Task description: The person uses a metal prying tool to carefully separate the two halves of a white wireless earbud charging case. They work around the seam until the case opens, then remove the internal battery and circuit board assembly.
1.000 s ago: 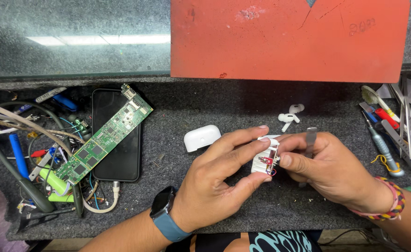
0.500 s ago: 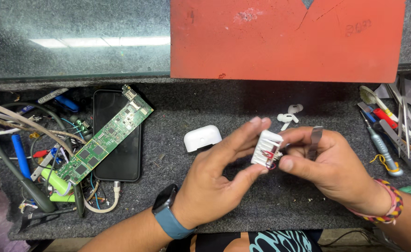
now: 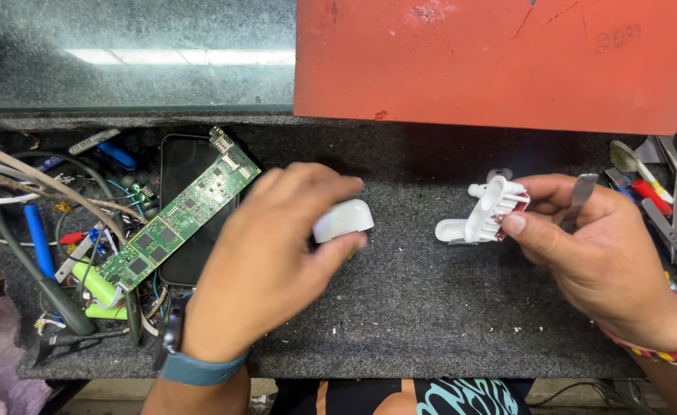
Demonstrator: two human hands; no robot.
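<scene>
White rounded shell [image 3: 343, 219] under the left hand's [image 3: 265, 261] curled fingers, seemingly gripped; white plastic insert [image 3: 491, 209] pinched in the right hand [image 3: 596, 250].

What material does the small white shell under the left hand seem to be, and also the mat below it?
White shell: probably glossy moulded plastic; it is smooth, rounded and reflects light. Mat: looks like dark grey felt or carpet, matte and fuzzy with light specks. The left hand grips the shell.
</scene>
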